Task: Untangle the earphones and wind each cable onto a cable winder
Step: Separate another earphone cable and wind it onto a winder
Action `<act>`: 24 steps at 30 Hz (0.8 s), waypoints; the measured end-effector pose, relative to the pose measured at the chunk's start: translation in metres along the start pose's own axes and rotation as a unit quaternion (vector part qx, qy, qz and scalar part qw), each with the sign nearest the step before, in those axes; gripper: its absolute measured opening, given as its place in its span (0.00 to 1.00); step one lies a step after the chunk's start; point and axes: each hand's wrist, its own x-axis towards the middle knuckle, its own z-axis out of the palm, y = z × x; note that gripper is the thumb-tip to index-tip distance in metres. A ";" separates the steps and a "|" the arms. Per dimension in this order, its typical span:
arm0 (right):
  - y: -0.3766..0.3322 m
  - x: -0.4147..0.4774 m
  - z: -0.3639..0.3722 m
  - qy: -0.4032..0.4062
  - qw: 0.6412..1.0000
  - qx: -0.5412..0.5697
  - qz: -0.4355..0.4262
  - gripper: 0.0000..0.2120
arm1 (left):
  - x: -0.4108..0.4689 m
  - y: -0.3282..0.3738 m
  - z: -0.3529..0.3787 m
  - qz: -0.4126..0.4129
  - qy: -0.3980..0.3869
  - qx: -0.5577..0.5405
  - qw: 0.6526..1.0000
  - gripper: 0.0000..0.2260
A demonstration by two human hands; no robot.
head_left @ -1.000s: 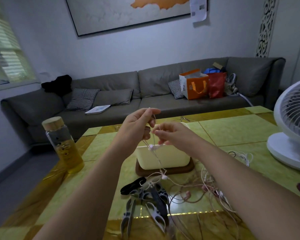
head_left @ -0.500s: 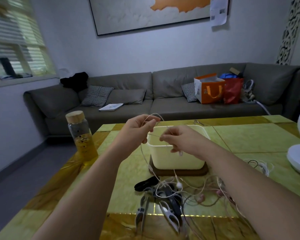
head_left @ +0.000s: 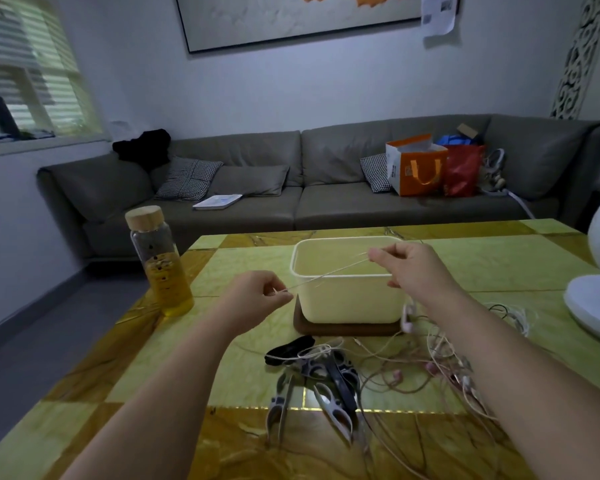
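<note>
The left hand (head_left: 257, 296) and the right hand (head_left: 407, 268) are each pinching one thin pale cable (head_left: 329, 274), holding it taut near the cream tub (head_left: 350, 303) — the tangle (head_left: 413, 358) is lying on the table (head_left: 243, 258) beside and over the winders (head_left: 329, 400). The cable is looking light, limp and snag-prone — I am judging gentle pulls near each knot safest

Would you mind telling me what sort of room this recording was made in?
Most likely a home living room: a long grey sofa with cushions stands against the wall, a framed picture hangs above it, and a green-and-gold table stands in front of it.
</note>
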 end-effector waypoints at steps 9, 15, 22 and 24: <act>0.038 -0.002 0.003 -0.167 0.956 -0.233 0.056 0.14 | 0.002 -0.009 0.004 -0.053 0.167 -0.027 0.984 0.09; 0.094 -0.006 0.038 -0.216 0.832 -0.509 0.038 0.13 | -0.002 -0.009 0.019 -0.062 0.130 -0.013 0.989 0.10; 0.108 0.008 0.055 -0.235 0.747 -0.617 0.074 0.19 | -0.004 -0.015 0.034 -0.051 0.079 0.003 0.996 0.08; 0.106 0.011 0.054 -0.220 0.755 -0.613 0.077 0.17 | -0.001 -0.017 0.035 -0.055 0.086 -0.009 0.995 0.09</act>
